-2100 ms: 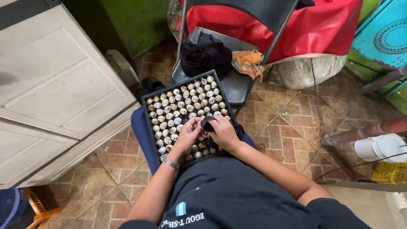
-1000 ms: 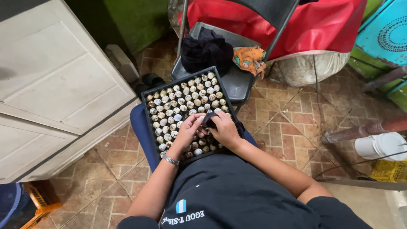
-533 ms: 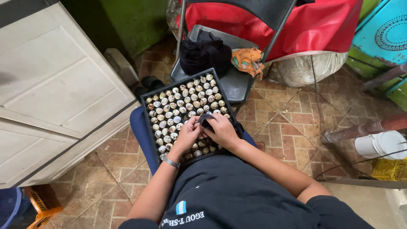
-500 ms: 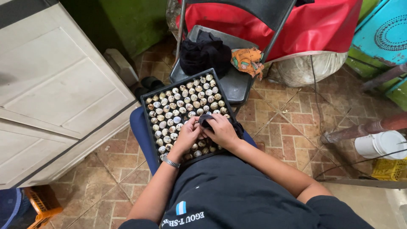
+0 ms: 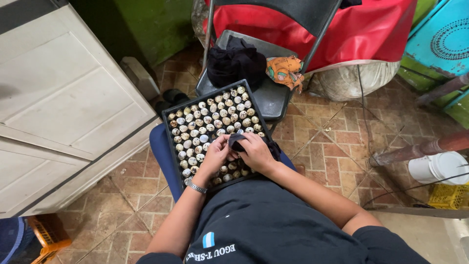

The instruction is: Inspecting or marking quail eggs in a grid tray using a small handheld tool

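Note:
A black tray full of several small speckled eggs rests on my lap. Both hands work over its near right part. My right hand is closed on a dark blue cloth. My left hand, with a metal watch at the wrist, pinches a small egg against that cloth; the egg itself is mostly hidden by my fingers.
A black folding chair stands just beyond the tray, carrying a black bundle and an orange cloth. A white cabinet is at the left. A white bucket and yellow crate sit at the right on the tiled floor.
My hands stay at the same spot over the tray, with small finger movements around the cloth. The tray has not shifted.

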